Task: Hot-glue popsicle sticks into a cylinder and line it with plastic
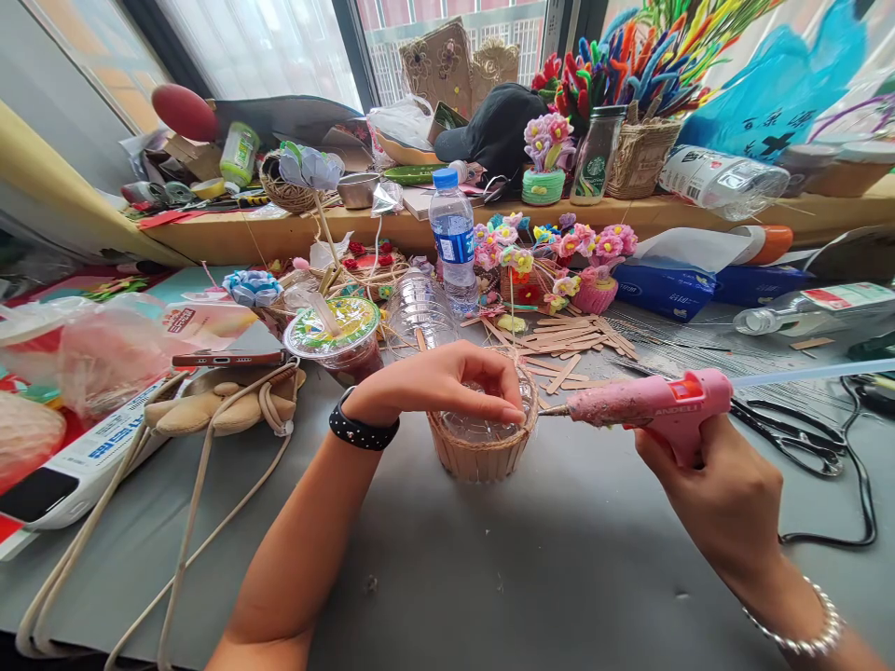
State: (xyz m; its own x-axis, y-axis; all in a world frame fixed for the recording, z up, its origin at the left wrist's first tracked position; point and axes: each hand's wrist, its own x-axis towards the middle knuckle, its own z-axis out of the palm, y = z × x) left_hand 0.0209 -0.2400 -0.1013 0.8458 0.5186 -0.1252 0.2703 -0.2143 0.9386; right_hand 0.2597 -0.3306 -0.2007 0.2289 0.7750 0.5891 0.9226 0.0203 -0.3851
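A small round basket stands on the grey table, its wall made of upright wooden craft sticks around a clear plastic inner. Brown twine runs along its rim. My left hand reaches over the basket from the left, thumb and fingers pinched together on the twine at the right side of the rim. In my right hand is a pink glue gun, held by its handle. Its metal nozzle points left, close to the rim; whether it touches cannot be made out. A clear glue stick sticks out of its back.
Loose craft sticks lie behind the basket, near a water bottle and crocheted flowers. Black scissors and a cable are at right. A lidded drink cup and a phone stand left.
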